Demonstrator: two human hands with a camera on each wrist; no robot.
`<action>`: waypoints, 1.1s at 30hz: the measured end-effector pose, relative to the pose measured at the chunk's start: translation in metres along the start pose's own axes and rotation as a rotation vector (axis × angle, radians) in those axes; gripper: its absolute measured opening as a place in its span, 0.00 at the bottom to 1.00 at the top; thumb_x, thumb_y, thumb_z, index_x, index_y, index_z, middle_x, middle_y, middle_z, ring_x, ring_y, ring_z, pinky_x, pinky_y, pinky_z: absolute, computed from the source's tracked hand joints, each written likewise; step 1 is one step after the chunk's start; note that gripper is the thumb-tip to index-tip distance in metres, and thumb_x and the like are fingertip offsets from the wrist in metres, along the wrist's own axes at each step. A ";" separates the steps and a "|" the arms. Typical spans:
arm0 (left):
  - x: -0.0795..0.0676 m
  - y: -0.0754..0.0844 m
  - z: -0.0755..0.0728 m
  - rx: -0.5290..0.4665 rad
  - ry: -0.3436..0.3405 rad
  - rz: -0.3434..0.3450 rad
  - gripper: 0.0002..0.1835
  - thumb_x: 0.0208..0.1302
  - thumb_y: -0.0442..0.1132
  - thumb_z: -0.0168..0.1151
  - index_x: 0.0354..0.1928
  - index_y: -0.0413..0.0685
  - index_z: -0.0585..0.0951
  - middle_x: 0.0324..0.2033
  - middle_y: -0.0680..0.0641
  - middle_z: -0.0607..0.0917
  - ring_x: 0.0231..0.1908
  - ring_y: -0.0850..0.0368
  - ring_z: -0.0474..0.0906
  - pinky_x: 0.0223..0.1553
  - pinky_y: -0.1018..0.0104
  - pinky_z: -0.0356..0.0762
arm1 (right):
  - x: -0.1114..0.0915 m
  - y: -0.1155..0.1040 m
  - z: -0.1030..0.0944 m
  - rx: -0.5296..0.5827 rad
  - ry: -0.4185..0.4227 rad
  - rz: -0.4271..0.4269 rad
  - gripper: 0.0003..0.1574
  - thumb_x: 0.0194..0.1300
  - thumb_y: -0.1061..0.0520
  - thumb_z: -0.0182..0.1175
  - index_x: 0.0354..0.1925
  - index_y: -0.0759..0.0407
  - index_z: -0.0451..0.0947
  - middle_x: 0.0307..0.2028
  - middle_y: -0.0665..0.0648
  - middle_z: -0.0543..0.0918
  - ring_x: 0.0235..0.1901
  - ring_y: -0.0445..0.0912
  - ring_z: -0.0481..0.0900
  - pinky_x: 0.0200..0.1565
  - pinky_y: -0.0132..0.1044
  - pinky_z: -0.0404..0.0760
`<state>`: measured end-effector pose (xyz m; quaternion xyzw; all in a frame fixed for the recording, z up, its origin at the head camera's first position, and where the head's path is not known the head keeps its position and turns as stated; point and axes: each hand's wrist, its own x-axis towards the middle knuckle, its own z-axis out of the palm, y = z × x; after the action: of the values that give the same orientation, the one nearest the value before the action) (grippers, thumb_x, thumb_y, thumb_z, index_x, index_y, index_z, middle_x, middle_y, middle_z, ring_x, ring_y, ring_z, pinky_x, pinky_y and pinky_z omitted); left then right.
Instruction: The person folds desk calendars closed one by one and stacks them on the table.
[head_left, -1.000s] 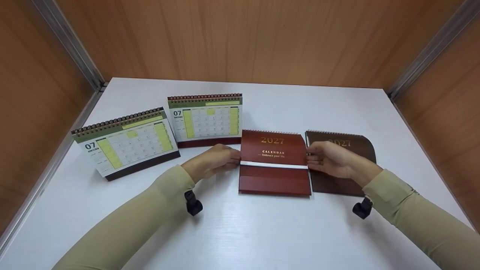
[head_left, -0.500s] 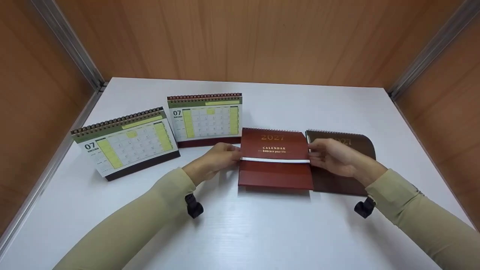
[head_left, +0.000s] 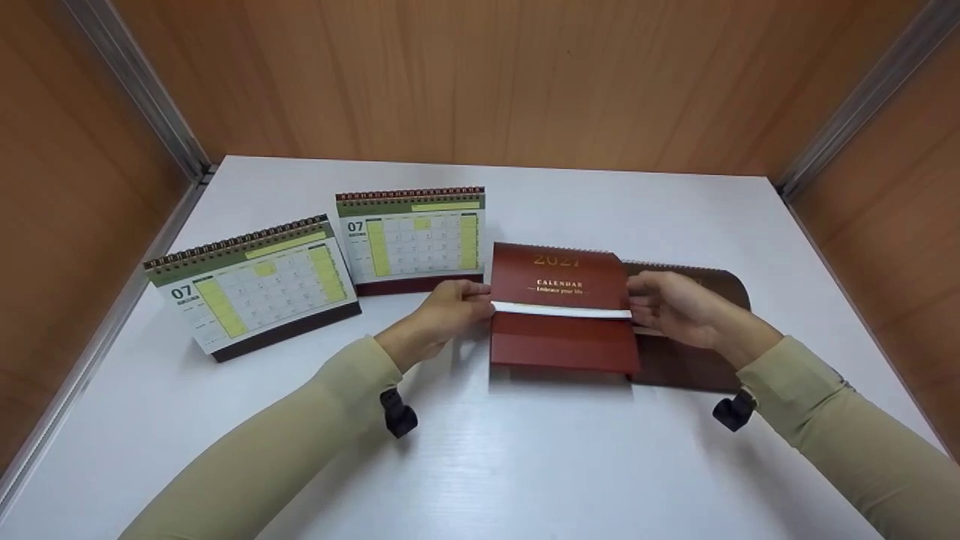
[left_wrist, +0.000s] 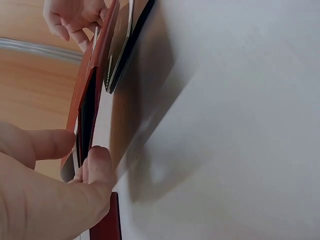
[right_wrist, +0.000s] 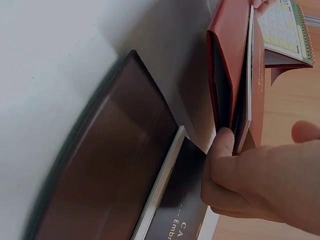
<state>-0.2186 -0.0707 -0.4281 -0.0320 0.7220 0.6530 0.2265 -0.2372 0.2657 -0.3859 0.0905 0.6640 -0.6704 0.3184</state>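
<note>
A red desk calendar (head_left: 562, 341), marked 2027, is folded nearly flat and raised off the table, its front edge casting a shadow below. My left hand (head_left: 439, 319) pinches its left edge; the left wrist view shows the thumb above and fingers (left_wrist: 99, 167) below the layers. At the opposite edge, my right hand (head_left: 686, 319) holds the calendar with its fingertips (right_wrist: 226, 140) against the side. A brown desk calendar (head_left: 686, 367) lies flat on the table under my right hand, partly covered by that hand and the red calendar.
Two calendars stand propped up showing month 07: one with a dark base (head_left: 262, 289) at far left, one with a red base (head_left: 420, 240) behind my left hand. The white table (head_left: 465, 465) is bounded by wooden panels (head_left: 487, 82) at the back and sides.
The red calendar has risen off the table and shifted right and slightly away, now overlapping the brown one's left side. Both hands moved along with it. The standing calendars stayed put.
</note>
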 end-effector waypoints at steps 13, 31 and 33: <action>0.005 -0.001 0.017 -0.123 0.038 0.052 0.26 0.75 0.26 0.60 0.72 0.29 0.70 0.64 0.36 0.79 0.61 0.51 0.78 0.67 0.60 0.78 | 0.003 -0.003 -0.010 0.057 0.042 -0.059 0.10 0.80 0.63 0.48 0.37 0.58 0.68 0.28 0.49 0.71 0.29 0.39 0.67 0.35 0.27 0.72; 0.015 -0.001 0.036 -0.121 0.070 0.112 0.26 0.73 0.27 0.61 0.71 0.30 0.72 0.63 0.37 0.81 0.62 0.48 0.80 0.65 0.61 0.79 | 0.009 0.001 -0.025 -0.065 0.104 -0.100 0.15 0.83 0.60 0.51 0.60 0.66 0.65 0.35 0.47 0.78 0.33 0.36 0.70 0.38 0.26 0.74; 0.016 0.000 0.037 -0.120 0.067 0.105 0.26 0.73 0.28 0.62 0.71 0.31 0.73 0.63 0.38 0.81 0.61 0.49 0.80 0.65 0.61 0.79 | 0.009 0.002 -0.026 -0.085 0.106 -0.101 0.23 0.83 0.59 0.51 0.68 0.69 0.62 0.41 0.48 0.80 0.38 0.36 0.74 0.41 0.25 0.76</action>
<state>-0.2220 -0.0311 -0.4358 -0.0293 0.6895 0.7045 0.1653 -0.2510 0.2881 -0.3945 0.0787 0.7117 -0.6509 0.2522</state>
